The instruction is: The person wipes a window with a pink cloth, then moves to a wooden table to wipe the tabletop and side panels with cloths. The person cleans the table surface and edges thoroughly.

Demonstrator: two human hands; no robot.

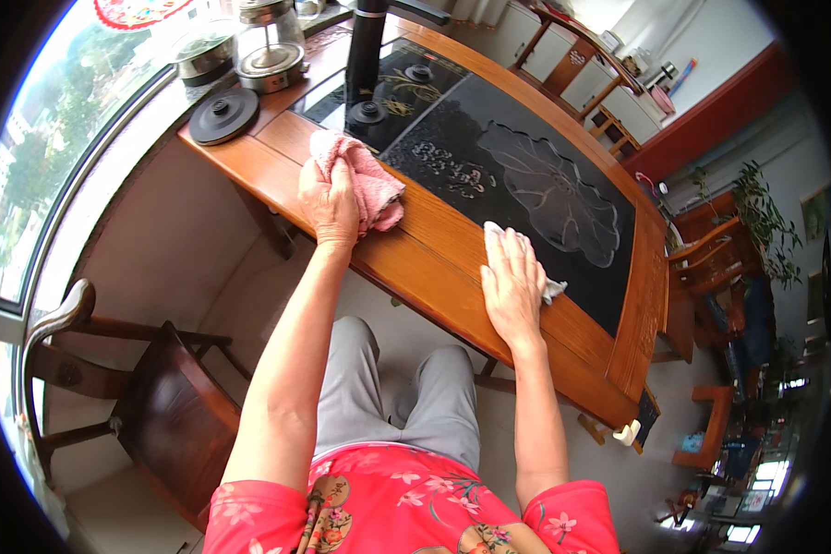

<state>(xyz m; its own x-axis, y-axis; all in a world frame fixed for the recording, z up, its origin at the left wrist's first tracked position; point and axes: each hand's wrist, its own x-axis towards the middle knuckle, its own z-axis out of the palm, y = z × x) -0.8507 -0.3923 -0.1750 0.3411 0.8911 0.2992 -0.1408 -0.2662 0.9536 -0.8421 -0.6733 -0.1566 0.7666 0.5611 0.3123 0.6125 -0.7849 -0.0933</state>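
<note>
My left hand is closed around a bunched pink cloth at the near edge of the wooden tea table. Under the flat palm and fingers of my right hand lies a white cloth or tissue, pressed where the wood meets the black stone tray. Most of that white piece is hidden by the hand. A carved lotus leaf and wet-looking marks show on the tray beyond my right hand.
A round black lid rests on the table's left corner, near a glass kettle and a glass pot. A tall black dispenser rises behind my left hand. One wooden armchair stands at left; other chairs are at right.
</note>
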